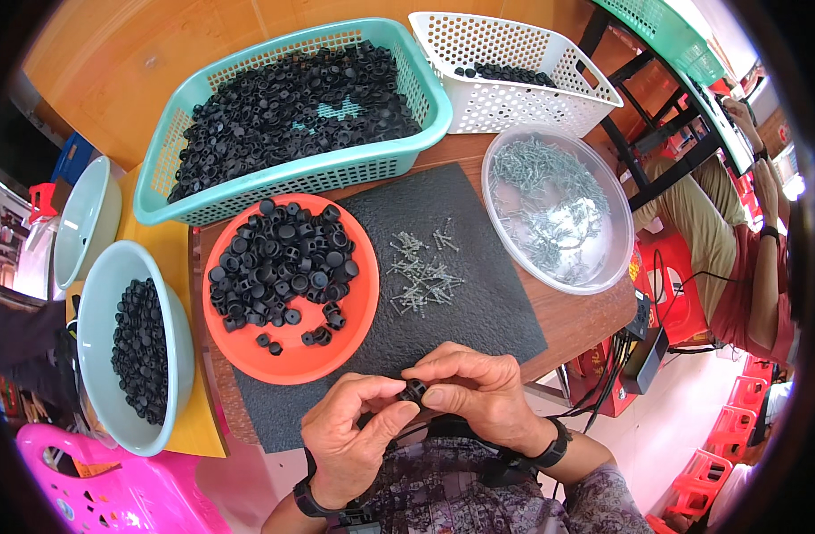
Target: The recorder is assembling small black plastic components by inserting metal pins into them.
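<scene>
Between my fingertips is a small round black plastic part (413,391), held just above the near edge of a black mat (505,311). My left hand (354,427) pinches it from the left with thumb and forefinger. From the right, my right hand (478,392) grips the same part with thumb and fingers. Beyond my left hand stands an orange bowl (363,258) with many black plastic parts (283,258) in it. A loose heap of small metal screws (425,276) lies on the mat, right of the bowl.
A turquoise basket (429,98) and a white basket (505,107) of black parts stand at the back. A clear tub (621,240) of screws is at right. Two pale blue basins (180,338) stand left, near a pink chair (131,489). Another person (737,240) sits at right.
</scene>
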### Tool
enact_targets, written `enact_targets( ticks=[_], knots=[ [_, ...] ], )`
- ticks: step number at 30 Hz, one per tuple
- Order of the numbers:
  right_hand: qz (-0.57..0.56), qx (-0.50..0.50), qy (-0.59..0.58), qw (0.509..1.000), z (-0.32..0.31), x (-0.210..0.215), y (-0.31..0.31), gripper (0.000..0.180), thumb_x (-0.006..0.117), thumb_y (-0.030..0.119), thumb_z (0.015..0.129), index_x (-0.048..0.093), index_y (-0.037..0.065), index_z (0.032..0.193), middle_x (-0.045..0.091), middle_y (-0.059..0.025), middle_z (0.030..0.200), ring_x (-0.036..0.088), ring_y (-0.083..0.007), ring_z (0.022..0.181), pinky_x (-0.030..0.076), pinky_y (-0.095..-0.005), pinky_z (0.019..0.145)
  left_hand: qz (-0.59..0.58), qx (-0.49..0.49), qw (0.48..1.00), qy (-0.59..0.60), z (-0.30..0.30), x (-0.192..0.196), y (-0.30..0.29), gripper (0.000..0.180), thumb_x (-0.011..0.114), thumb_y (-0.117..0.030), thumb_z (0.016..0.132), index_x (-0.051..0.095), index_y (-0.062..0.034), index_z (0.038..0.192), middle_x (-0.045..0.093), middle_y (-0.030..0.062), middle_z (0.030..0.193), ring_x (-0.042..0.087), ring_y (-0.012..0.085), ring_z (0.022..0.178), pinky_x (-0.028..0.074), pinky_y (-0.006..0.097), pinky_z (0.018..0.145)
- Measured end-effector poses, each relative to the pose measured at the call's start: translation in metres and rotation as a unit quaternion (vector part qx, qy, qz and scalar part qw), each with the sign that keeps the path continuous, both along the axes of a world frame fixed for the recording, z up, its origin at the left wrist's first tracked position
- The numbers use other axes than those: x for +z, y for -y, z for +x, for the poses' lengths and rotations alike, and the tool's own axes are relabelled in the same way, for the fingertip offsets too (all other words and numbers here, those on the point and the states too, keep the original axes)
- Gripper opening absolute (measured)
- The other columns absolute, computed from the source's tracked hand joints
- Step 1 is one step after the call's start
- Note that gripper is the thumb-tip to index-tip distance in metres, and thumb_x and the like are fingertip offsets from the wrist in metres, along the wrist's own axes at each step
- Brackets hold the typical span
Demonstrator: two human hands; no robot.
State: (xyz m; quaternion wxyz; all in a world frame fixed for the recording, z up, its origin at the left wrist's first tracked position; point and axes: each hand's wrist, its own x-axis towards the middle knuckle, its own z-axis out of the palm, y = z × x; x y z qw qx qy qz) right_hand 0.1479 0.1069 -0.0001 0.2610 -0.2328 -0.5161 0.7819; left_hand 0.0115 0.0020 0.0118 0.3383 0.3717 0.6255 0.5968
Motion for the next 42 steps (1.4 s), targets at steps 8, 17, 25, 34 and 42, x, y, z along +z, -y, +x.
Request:
enact_targets(
  ticks=[8,17,25,34,42],
  knots=[
    [0.139,-0.015,0.043,0.989,0.0024,0.0013,0.0022,0.029,0.064,-0.003,0.081,0.067,0.003,0.109,0.060,-0.0073,0.095,0.056,-0.0125,0.084,0.045,-0.0226,0.070,0.025,0.016,0.995,0.094,0.0046,-0.0028,-0.0019,0.024,0.074,-0.001,0.076,0.062,0.0025,0.097,0.062,0.0039,0.081,0.057,0.0061,0.069,0.049,0.020,0.060],
    [0.128,-0.033,0.031,0.991,0.0027,0.0018,0.0046,0.028,0.065,-0.003,0.080,0.068,0.004,0.107,0.061,-0.0075,0.093,0.056,-0.0125,0.082,0.045,-0.0231,0.068,0.009,0.001,0.997,0.078,0.0040,-0.0039,-0.0002,0.032,0.076,0.005,0.070,0.060,0.0049,0.097,0.061,0.0065,0.085,0.057,0.0093,0.074,0.050,0.021,0.066],
    [0.112,-0.033,0.022,0.993,0.0034,0.0003,0.0036,0.029,0.064,-0.005,0.079,0.068,0.003,0.106,0.062,-0.0072,0.091,0.057,-0.0127,0.083,0.046,-0.0230,0.069,0.015,-0.001,0.997,0.074,0.0029,-0.0008,-0.0060,0.024,0.075,-0.001,0.074,0.062,0.0021,0.094,0.063,0.0032,0.076,0.057,0.0054,0.067,0.049,0.019,0.057],
    [0.056,-0.034,-0.006,0.998,0.0040,-0.0044,0.0031,0.016,0.063,-0.007,0.080,0.065,-0.002,0.095,0.062,-0.0077,0.092,0.058,-0.0108,0.081,0.048,-0.0223,0.070,-0.030,-0.009,0.995,0.093,0.0027,0.0033,-0.0055,0.032,0.078,0.004,0.068,0.062,0.0045,0.095,0.061,0.0053,0.080,0.057,0.0080,0.071,0.048,0.020,0.062],
    [0.074,-0.020,-0.006,0.997,0.0059,-0.0058,-0.0003,0.012,0.062,-0.007,0.082,0.064,-0.003,0.093,0.061,-0.0074,0.090,0.059,-0.0098,0.081,0.048,-0.0220,0.069,-0.044,-0.042,0.997,0.050,-0.0003,-0.0029,-0.0065,0.033,0.078,-0.010,0.072,0.066,0.0001,0.101,0.064,0.0026,0.075,0.059,0.0063,0.064,0.048,0.019,0.057]
  ],
)
